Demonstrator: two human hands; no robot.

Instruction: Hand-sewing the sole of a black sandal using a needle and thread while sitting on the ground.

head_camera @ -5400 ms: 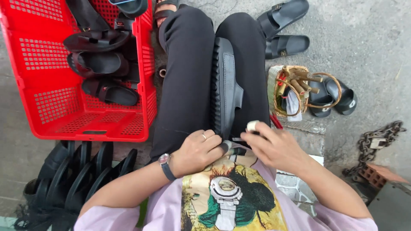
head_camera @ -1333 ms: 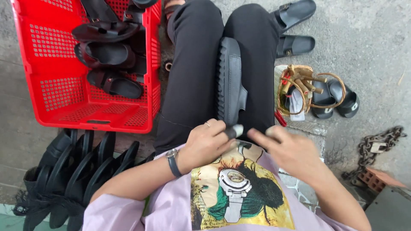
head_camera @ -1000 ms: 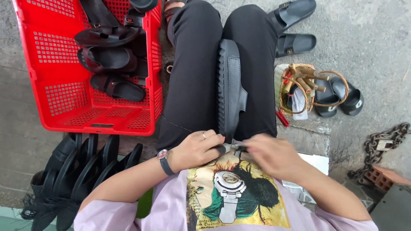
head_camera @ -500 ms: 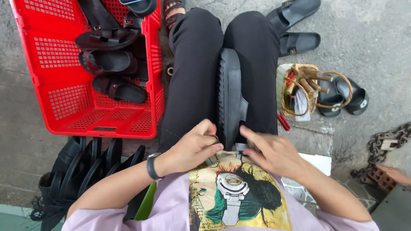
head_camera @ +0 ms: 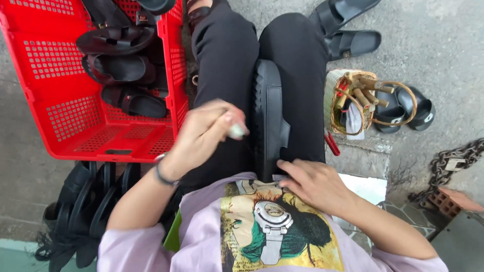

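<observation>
Now, seat: the person sits with both legs in black trousers stretched forward over the concrete floor [head_camera: 443, 45], seen from above.
Sandal on lap: a black sandal [head_camera: 268, 121] lies lengthwise between the thighs, resting mostly on the right leg, its thick sole turned to the left and its near end by the lilac shirt.
Left hand: the left hand [head_camera: 209, 132] is lifted above the left thigh, blurred, its fingers pinched shut on a small pale object [head_camera: 237, 131]; what that object is cannot be told. A dark band sits on its wrist.
Right hand: the right hand [head_camera: 313, 184] rests at the near end of the sandal, fingers bent and touching its edge, pressing rather than wrapping round it.
Crate: a red plastic crate [head_camera: 75, 126] stands on the floor just left of the left leg, with several black sandals lying inside along its far side.
Stack: a row of black soles [head_camera: 85, 201] stands on edge below the crate, beside the left elbow.
Basket: a small woven basket [head_camera: 348, 100] with wooden-handled tools sits to the right of the right leg.
Loose footwear: two black slides [head_camera: 353, 43] lie beyond the basket, and another pair [head_camera: 408, 108] just right of it.
Chain: a rusty chain [head_camera: 454, 161] lies at the far right on the floor.
</observation>
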